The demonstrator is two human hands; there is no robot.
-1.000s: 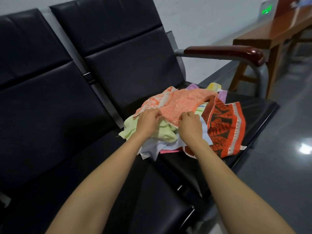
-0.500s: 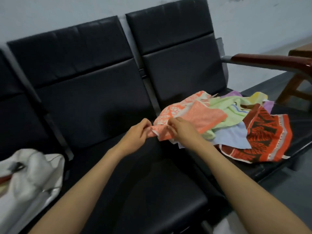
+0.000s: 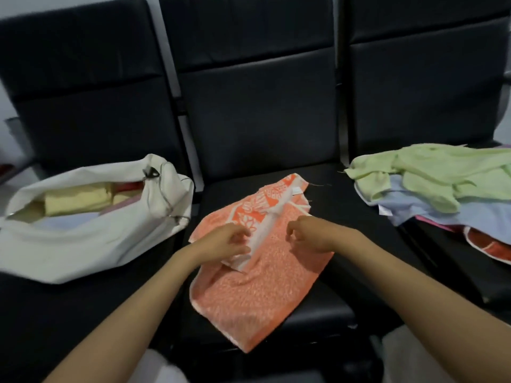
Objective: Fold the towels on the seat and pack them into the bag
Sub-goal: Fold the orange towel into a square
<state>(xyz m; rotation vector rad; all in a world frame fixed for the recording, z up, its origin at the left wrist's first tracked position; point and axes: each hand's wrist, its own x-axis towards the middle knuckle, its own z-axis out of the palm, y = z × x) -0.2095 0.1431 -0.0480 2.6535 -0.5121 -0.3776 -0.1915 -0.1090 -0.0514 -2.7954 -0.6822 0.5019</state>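
Orange towel [image 3: 262, 286] under fingers [image 3: 241, 230] (middle seat [image 3: 354, 225])

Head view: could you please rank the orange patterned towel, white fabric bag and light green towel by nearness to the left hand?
1. Orange patterned towel, middle seat, touching left hand.
2. White fabric bag, left seat.
3. Light green towel, right seat.

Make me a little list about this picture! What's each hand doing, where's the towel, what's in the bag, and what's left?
Left hand: pinches the orange towel at its white band
Right hand: curled fingers over the same towel; grip unclear
Orange towel: spread, rumpled, on the middle seat
White bag: open, on the left seat; yellow towel inside
Left to fold: green towel and blue towel, piled on the right seat
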